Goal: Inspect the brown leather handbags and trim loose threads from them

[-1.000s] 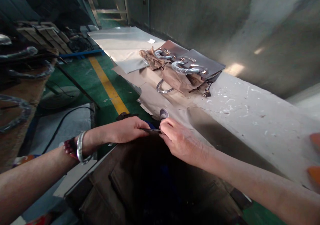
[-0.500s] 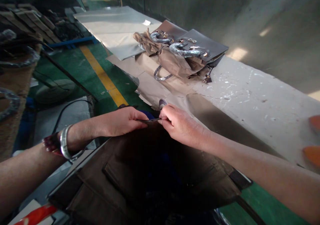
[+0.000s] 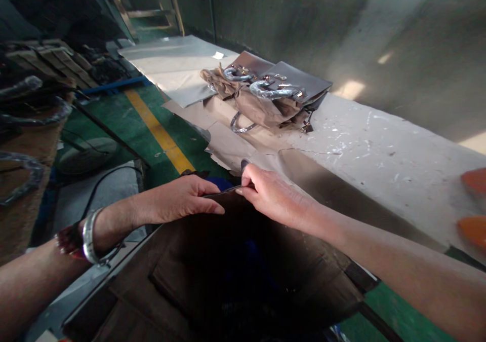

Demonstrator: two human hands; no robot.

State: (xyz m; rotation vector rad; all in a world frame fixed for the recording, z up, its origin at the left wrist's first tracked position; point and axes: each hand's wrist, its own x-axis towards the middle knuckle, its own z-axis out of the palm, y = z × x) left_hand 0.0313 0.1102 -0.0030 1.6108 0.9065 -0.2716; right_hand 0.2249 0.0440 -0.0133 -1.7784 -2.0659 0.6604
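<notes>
A large dark brown bag lies open-side up right below me, its inside in deep shadow. Both hands grip its far top edge. My left hand has its fingers curled over the rim, thumb pressed on the edge. My right hand pinches the same rim just to the right, fingers closed on it. A silver bangle and a red band circle my left wrist. Something blue shows between the hands, behind the rim.
A long pale worktable runs away on the right, with brown paper sheets and two grey handbags with wrapped handles further back. Green floor with a yellow line lies on the left, beside a black cable and stacked boards.
Both hands stay on the bag's rim. The left fingers have slid a little right along the edge, and my view has shifted slightly.
</notes>
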